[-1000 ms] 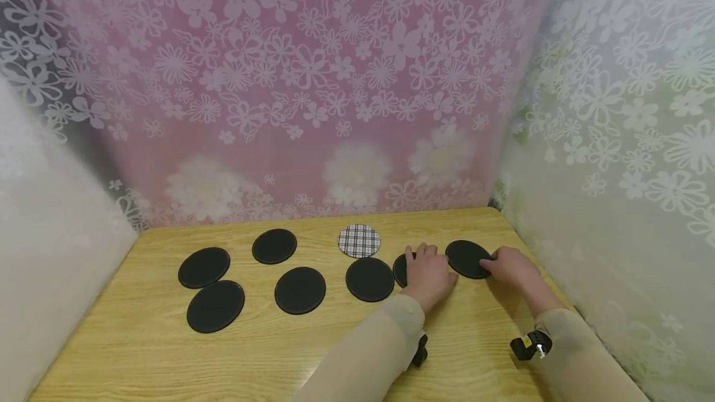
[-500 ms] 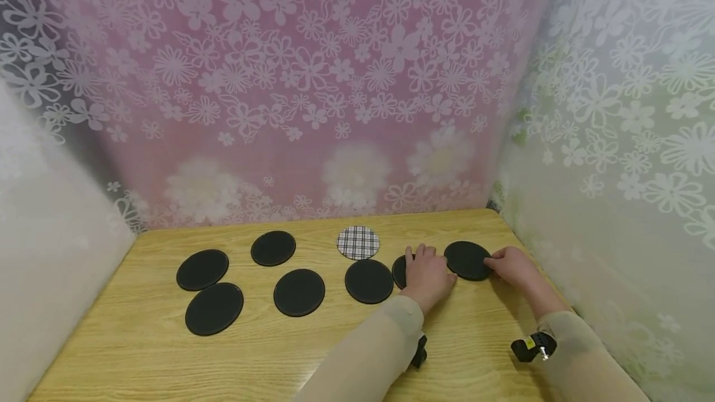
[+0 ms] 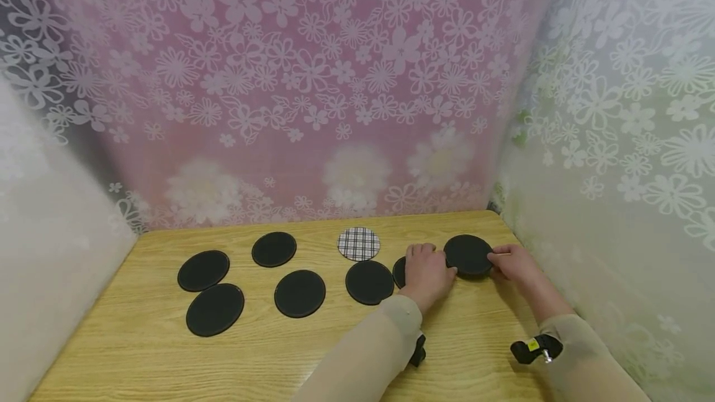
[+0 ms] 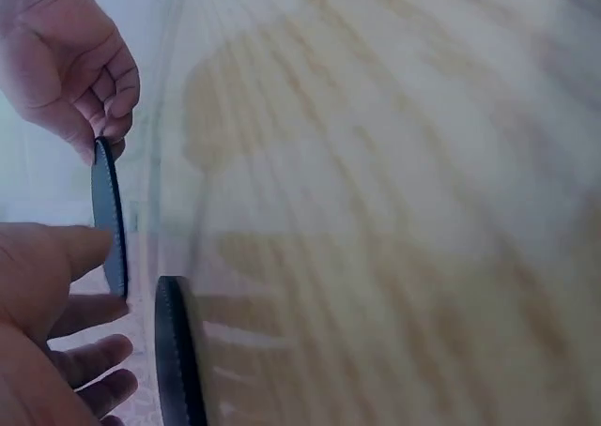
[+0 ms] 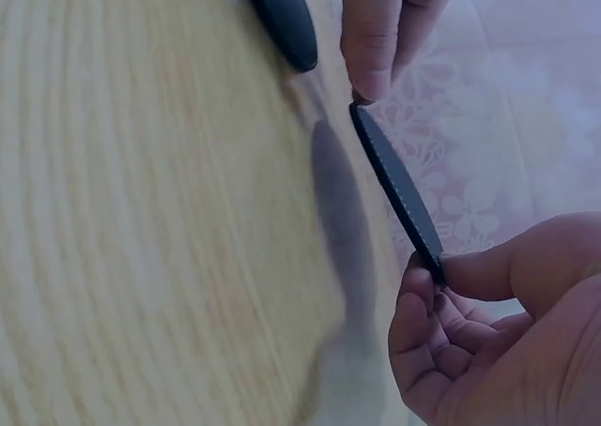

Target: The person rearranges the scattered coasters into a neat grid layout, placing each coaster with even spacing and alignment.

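A round black coaster (image 3: 468, 255) with a stitched rim is held between both hands at the right end of the table. My right hand (image 3: 514, 262) pinches its right edge between thumb and fingers. On the opposite edge, the thumb and forefinger of my left hand (image 3: 429, 275) grip it, as the left wrist view shows. The held coaster (image 5: 399, 187) is off the wood in the right wrist view, its shadow below it. Another black coaster (image 3: 399, 273) lies partly hidden under my left hand.
Several more black coasters lie flat to the left, including one in the middle (image 3: 370, 282) and one farther left (image 3: 300, 293). A plaid white-and-black coaster (image 3: 359, 244) lies near the back edge. Flowered curtains (image 3: 357, 92) enclose the wooden table (image 3: 268, 358).
The coaster between my hands has risen from the table. My left hand's fingers have drawn in a little; the other coasters stay in place.
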`<action>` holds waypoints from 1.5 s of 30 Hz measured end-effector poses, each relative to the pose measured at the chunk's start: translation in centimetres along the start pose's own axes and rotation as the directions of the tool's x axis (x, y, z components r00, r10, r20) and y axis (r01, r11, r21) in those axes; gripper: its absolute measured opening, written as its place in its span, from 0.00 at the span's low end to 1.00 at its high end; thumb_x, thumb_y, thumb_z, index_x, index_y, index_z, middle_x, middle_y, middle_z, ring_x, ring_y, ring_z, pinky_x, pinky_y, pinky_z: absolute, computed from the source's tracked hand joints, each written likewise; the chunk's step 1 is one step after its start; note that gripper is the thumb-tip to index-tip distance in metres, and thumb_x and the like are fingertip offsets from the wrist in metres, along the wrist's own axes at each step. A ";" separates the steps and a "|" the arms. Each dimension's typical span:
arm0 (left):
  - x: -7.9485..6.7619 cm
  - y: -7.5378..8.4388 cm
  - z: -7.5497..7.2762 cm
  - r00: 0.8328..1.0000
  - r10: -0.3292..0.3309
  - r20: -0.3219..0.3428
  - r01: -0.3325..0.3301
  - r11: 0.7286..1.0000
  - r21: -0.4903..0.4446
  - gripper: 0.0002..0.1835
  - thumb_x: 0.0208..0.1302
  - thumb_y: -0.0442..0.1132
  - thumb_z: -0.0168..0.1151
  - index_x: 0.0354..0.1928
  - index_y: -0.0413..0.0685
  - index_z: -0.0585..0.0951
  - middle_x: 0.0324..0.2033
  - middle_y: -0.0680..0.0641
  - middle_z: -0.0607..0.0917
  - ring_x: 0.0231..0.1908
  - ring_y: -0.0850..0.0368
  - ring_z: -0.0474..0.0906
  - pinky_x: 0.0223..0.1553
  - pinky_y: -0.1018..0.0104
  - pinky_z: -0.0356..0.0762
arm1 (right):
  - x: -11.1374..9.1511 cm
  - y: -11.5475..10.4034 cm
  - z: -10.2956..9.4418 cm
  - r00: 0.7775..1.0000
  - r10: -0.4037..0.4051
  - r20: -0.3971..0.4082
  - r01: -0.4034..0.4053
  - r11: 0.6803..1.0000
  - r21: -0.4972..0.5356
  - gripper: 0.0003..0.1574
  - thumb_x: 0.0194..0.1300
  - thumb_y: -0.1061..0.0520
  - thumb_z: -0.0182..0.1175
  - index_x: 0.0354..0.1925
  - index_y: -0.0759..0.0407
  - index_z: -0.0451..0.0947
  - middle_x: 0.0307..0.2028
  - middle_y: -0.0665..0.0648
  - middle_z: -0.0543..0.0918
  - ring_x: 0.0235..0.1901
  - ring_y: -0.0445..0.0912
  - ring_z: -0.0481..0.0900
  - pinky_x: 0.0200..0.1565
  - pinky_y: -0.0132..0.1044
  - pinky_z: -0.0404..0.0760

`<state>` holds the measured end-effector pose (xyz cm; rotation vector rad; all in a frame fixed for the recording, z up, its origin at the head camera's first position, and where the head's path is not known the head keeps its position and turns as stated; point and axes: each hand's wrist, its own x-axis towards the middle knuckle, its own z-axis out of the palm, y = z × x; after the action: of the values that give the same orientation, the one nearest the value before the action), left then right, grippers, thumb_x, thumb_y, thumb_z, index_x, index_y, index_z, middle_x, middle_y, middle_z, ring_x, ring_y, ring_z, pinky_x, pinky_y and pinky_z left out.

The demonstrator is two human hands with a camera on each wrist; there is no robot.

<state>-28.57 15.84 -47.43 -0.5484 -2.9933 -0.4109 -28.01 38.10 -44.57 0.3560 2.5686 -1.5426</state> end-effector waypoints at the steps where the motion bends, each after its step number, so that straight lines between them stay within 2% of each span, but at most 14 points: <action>1: 0.1 -0.1 -0.1 1.000 -0.010 -0.013 0.009 1.000 -0.004 0.21 0.81 0.65 0.62 0.62 0.66 0.90 0.64 0.58 0.83 0.66 0.55 0.75 0.74 0.54 0.64 | 0.0 -0.1 0.0 1.000 -0.005 -0.001 0.005 1.000 0.011 0.28 0.85 0.64 0.55 0.67 0.88 0.63 0.36 0.58 0.82 0.32 0.40 0.82 0.40 0.33 0.86; 6: 0.2 -0.7 -0.9 0.997 -0.056 -0.048 0.054 0.998 -0.029 0.17 0.80 0.65 0.63 0.54 0.66 0.90 0.48 0.57 0.88 0.52 0.54 0.78 0.62 0.54 0.69 | -0.1 -0.8 0.4 1.000 -0.010 0.012 0.010 0.999 0.041 0.30 0.87 0.61 0.55 0.70 0.86 0.63 0.39 0.56 0.82 0.34 0.41 0.84 0.43 0.34 0.87; 10: 0.2 -1.4 -1.1 0.994 -0.080 -0.075 0.076 0.995 -0.061 0.15 0.79 0.63 0.66 0.54 0.67 0.91 0.43 0.59 0.89 0.48 0.55 0.79 0.59 0.52 0.69 | 0.0 -1.1 0.9 1.000 -0.014 0.016 0.013 0.999 0.035 0.33 0.87 0.58 0.56 0.74 0.84 0.63 0.41 0.55 0.83 0.36 0.42 0.85 0.44 0.35 0.88; 19: 0.1 -3.3 -1.4 0.984 -0.131 -0.125 0.109 0.980 -0.165 0.17 0.78 0.61 0.68 0.58 0.65 0.90 0.46 0.59 0.91 0.50 0.52 0.82 0.60 0.48 0.71 | 0.0 -2.5 2.4 0.998 -0.038 0.039 0.036 0.997 0.068 0.35 0.86 0.58 0.56 0.75 0.84 0.62 0.41 0.54 0.83 0.36 0.39 0.85 0.43 0.33 0.87; 25: 0.3 -4.7 -1.7 0.976 -0.159 -0.146 0.121 0.963 -0.240 0.15 0.78 0.58 0.70 0.57 0.63 0.91 0.43 0.60 0.92 0.49 0.52 0.82 0.59 0.48 0.69 | 0.1 -3.4 3.5 0.998 -0.050 0.049 0.046 0.997 0.066 0.34 0.87 0.58 0.57 0.74 0.82 0.63 0.40 0.54 0.84 0.35 0.40 0.86 0.44 0.35 0.88; 29: 0.3 -5.6 -1.8 0.971 -0.169 -0.169 0.123 0.959 -0.257 0.14 0.76 0.56 0.73 0.55 0.60 0.91 0.37 0.61 0.90 0.47 0.52 0.83 0.57 0.49 0.69 | 0.5 -3.8 4.3 0.997 -0.051 0.053 0.048 0.997 0.066 0.34 0.87 0.58 0.57 0.75 0.81 0.63 0.42 0.55 0.84 0.36 0.41 0.86 0.44 0.35 0.88; 32: 0.2 -6.3 -2.0 0.970 -0.175 -0.169 0.126 0.955 -0.269 0.14 0.76 0.55 0.73 0.55 0.59 0.91 0.35 0.61 0.90 0.47 0.51 0.84 0.60 0.47 0.70 | 0.9 -4.1 5.0 0.997 -0.052 0.052 0.049 0.996 0.072 0.34 0.86 0.58 0.57 0.75 0.81 0.63 0.43 0.57 0.83 0.36 0.41 0.86 0.44 0.35 0.87; 45: -0.6 -9.3 -2.9 0.959 -0.219 -0.180 0.160 0.942 -0.296 0.14 0.77 0.53 0.72 0.56 0.56 0.91 0.40 0.56 0.91 0.50 0.47 0.84 0.62 0.42 0.71 | 1.7 -6.4 8.2 0.996 -0.058 0.069 0.053 0.996 0.071 0.32 0.86 0.59 0.58 0.75 0.79 0.64 0.43 0.60 0.84 0.38 0.46 0.86 0.44 0.39 0.87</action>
<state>-31.33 6.45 -47.02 -0.2111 -2.8056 -0.8587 -31.51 28.23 -43.33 0.2336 2.4965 -1.6351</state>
